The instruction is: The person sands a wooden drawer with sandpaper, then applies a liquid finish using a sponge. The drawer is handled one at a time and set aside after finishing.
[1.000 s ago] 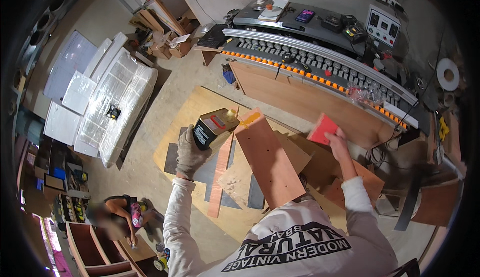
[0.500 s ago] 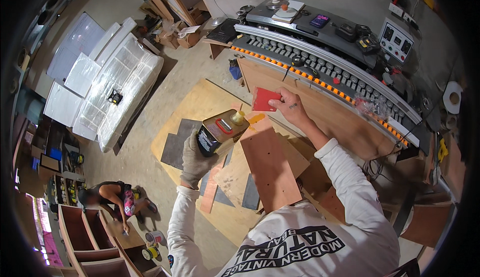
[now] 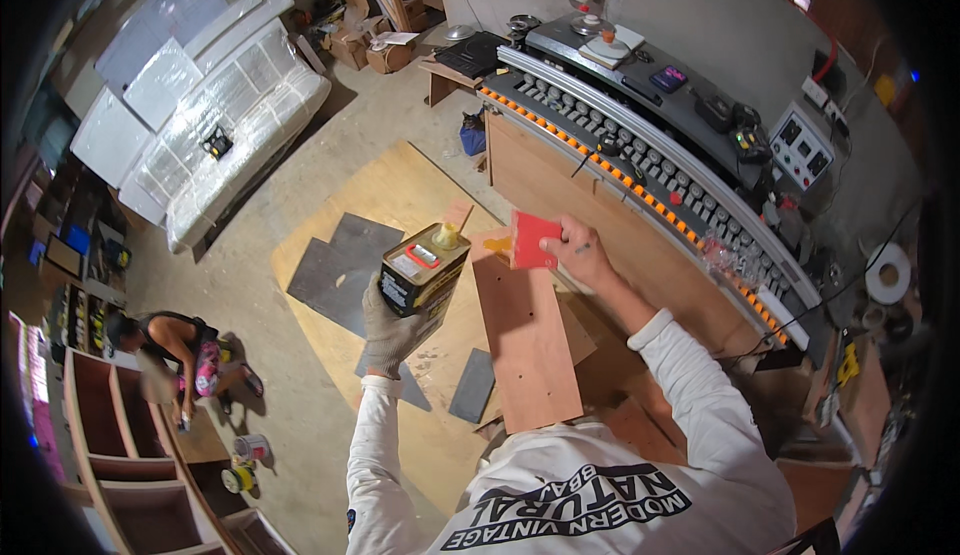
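Observation:
My left hand [image 3: 390,337], in a grey work glove, grips a rectangular metal can [image 3: 430,275]. The can has a red handle on top and a yellow-smeared spout, and stands nearly upright in the air, left of a reddish wooden board [image 3: 528,340]. Thick yellow adhesive [image 3: 495,245] lies at the far end of that board. In my bare right hand [image 3: 585,255] is a flat red spreader [image 3: 534,241], pinched by its right edge. It hangs at the board's far right corner; whether it touches the wood I cannot tell.
Plywood [image 3: 400,185] and dark grey panels [image 3: 345,260] lie beneath on the floor. An edge-roller machine [image 3: 640,165] runs along the right. Wrapped white panels [image 3: 235,105] stand at the left. A crouching person [image 3: 185,350] works beside a wooden shelf unit [image 3: 140,470] at lower left.
The can has drawn left, away from the board's end, and tipped back more upright. My right hand with the spreader has come lower in the picture. The whole view has shifted.

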Demonstrator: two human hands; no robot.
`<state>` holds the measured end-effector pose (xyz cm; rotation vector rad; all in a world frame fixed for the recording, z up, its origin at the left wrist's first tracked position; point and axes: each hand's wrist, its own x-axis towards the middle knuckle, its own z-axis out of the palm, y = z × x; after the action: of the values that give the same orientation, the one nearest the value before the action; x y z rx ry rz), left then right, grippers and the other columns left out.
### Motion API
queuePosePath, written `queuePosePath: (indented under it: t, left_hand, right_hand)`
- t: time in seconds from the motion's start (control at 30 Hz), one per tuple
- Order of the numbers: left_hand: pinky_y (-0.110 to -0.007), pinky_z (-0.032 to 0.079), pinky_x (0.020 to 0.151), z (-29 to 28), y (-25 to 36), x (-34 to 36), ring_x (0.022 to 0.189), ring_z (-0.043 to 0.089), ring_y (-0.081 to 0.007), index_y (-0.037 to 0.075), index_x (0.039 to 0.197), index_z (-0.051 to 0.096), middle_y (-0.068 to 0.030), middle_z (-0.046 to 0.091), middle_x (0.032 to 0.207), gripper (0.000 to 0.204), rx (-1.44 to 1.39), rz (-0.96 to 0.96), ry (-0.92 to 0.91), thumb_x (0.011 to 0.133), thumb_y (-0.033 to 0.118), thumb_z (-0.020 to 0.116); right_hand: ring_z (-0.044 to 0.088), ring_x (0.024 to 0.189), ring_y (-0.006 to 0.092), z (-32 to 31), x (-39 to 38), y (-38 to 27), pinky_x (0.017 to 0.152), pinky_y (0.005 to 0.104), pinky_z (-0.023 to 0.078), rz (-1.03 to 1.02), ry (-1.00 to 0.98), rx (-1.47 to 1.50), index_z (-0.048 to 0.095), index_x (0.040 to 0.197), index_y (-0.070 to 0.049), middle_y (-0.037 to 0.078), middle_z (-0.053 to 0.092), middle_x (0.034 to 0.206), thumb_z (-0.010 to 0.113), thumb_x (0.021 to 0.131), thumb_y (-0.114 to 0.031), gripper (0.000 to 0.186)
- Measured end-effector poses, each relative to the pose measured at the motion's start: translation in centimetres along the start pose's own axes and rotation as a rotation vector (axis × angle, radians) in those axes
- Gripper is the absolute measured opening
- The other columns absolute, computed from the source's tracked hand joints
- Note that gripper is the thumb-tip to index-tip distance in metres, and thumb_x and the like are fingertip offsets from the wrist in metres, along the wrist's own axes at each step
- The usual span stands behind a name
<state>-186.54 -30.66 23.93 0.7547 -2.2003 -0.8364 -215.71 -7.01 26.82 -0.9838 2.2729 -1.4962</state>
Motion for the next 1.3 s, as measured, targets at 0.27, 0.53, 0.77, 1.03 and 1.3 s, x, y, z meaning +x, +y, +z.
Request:
queuePosePath:
  t: [0.27,0.53,0.77,1.03,1.3]
  left_hand:
    - [-0.047,0.042,0.11,6.8,-12.5,-6.3,0.124,0.054,-0.0406,0.0,0.146,0.043,-0.022,0.057,0.13,0.102,-0.081,-0.348,0.16,0.055,0.015,0.086]
    - [-0.045,0.043,0.113,12.7,-19.0,-16.7,0.129,0.054,-0.0394,-0.002,0.145,0.041,-0.0214,0.054,0.135,0.099,-0.036,-0.449,0.249,0.059,0.012,0.089]
    - [-0.043,0.047,0.109,10.9,-18.7,-22.7,0.122,0.062,-0.0338,0.003,0.141,0.048,-0.0167,0.062,0.131,0.076,-0.275,-0.54,0.294,0.075,0.013,0.085]
    - [-0.045,0.045,0.111,9.6,-20.6,-27.1,0.134,0.055,-0.0429,0.0,0.154,0.038,-0.0269,0.057,0.142,0.093,-0.173,-0.75,-0.012,0.075,0.012,0.085]
    - [-0.045,0.05,0.105,7.1,-26.9,-41.2,0.13,0.061,-0.0421,-0.006,0.133,0.064,-0.0302,0.066,0.133,0.069,0.033,-1.041,-0.824,0.084,0.04,0.079]
  right_hand:
    - [0.067,0.076,0.0202,5.5,-6.5,6.9,0.073,0.0353,0.055,0.175,-0.037,-0.162,0.065,0.125,-0.001,0.01,0.069,0.085,0.074,0.09,-0.013,0.038]
    - [0.064,0.082,0.0097,4.9,-11.7,5.7,0.071,0.0257,0.052,0.431,-0.282,0.319,0.055,0.14,0.009,0.008,0.071,0.101,0.066,0.094,-0.006,0.049]
    - [0.066,0.1,0.0119,3.9,-9.8,2.8,0.083,0.0274,0.053,0.409,-0.083,0.192,0.061,0.132,0.005,0.006,0.071,0.114,0.063,0.1,-0.007,0.034]
    - [0.07,0.105,0.0157,2.5,-10.0,-0.4,0.089,0.0361,0.056,0.566,0.003,0.754,0.066,0.124,-0.001,0.007,0.074,0.116,0.064,0.105,-0.023,0.029]
    - [0.072,0.106,0.02,2.2,-12.5,-2.4,0.097,0.0391,0.057,0.53,0.091,0.765,0.064,0.123,0.001,0.012,0.072,0.12,0.066,0.102,-0.013,0.025]
